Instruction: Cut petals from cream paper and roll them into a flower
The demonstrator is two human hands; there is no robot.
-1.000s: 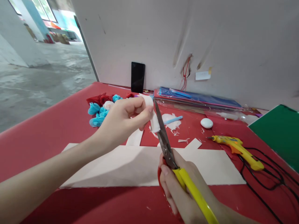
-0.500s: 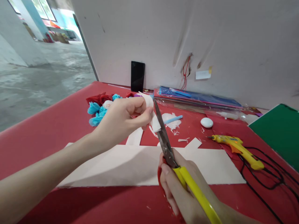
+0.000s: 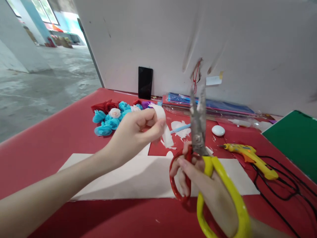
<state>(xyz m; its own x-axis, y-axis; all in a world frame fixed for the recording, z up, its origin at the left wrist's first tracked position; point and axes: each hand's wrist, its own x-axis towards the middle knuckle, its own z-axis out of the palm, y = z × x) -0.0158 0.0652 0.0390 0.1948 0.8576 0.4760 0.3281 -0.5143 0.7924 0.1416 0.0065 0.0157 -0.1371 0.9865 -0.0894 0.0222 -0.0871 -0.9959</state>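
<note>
While the left hand (image 3: 137, 130) pinches a white paper strip (image 3: 167, 135) above the counter (image 3: 138, 218), short of its back edge, the right hand (image 3: 214, 196) grips scissors (image 3: 198, 137), blades parted, by their red and yellow handles (image 3: 240, 205).

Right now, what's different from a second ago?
The right grip has pulled the scissors off the strip, over to the right; they now point more upright and stand open. Nothing was picked up or let go. The left grip still holds the strip, and the phone, glue gun and flowers stayed put.
</note>
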